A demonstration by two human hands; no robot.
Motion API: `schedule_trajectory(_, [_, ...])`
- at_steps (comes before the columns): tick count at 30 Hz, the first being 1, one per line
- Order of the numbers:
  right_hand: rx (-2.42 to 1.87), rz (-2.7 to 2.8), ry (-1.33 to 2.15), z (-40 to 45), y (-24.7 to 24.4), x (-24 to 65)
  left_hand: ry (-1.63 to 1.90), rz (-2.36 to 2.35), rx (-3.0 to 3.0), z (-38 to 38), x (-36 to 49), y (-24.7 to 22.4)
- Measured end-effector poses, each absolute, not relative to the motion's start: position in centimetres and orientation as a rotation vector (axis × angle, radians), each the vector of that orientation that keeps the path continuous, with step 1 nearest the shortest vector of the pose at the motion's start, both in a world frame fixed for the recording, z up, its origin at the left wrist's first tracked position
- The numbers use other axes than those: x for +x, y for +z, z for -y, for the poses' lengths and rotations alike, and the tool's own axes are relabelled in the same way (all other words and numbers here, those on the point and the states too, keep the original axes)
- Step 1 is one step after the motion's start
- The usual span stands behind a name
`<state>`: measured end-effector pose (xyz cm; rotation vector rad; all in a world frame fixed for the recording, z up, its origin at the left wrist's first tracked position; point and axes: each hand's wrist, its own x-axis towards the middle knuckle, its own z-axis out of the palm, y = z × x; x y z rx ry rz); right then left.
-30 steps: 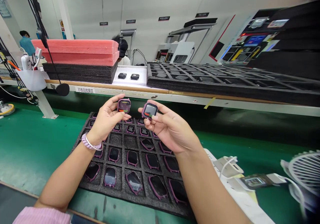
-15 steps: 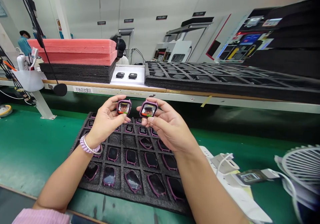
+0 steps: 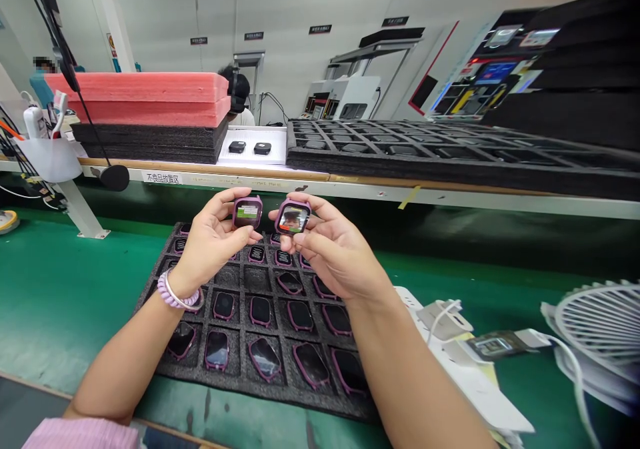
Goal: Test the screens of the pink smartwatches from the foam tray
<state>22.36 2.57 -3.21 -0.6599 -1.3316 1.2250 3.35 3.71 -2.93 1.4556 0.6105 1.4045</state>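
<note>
Nearest, the left hand (image 3: 213, 242) pinches a purple-framed smartwatch (image 3: 247, 212) by its edges between thumb and curled fingers (image 3: 240, 234); the right hand (image 3: 335, 255) grips another smartwatch (image 3: 294, 217) likewise. Below lies a black foam tray (image 3: 220, 387) of watches (image 3: 265, 359) on the green surface (image 3: 65, 295). A loosened pinch could drop one, scratching those beneath.

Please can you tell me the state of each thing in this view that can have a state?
Left hand: holds the left watch, raised.
Right hand: holds the right watch, raised.
Left watch: purple frame, screen lit, green band showing.
Right watch: purple frame, screen lit, colored image showing.
Black foam tray: most pockets hold watches; some near the middle look empty.
Pink foam sheets: stacked on black foam sheets.
</note>
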Motion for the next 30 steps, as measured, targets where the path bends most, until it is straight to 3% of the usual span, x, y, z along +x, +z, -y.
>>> schedule_trajectory(30, [-0.647, 1.326, 1.252, -2.8, -3.58, 22.19, 1.368, -0.615, 1.5, -3.75, 3.33, -2.99])
